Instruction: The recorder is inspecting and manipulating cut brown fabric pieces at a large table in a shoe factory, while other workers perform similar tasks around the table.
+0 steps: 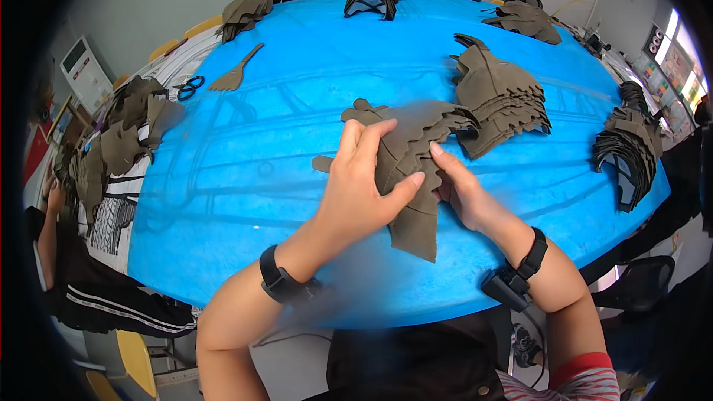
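Note:
In the middle, over the near half of the table, I hold a fanned stack of olive-brown shoe-upper pieces with wavy, stepped edges. My left hand lies over its left side, fingers on top and thumb pressed on the front face. At the stack's right edge is my right hand, thumb on top and the other fingers underneath, partly hidden. Just beyond it rests a second, thicker pile of the same pieces. A loose tab sticks out left of my left hand.
Blue sheeting covers the table. More brown piles lie at the right edge, far right, far left and left side. Black scissors lie near a single piece. Two people work across the table; another is at left.

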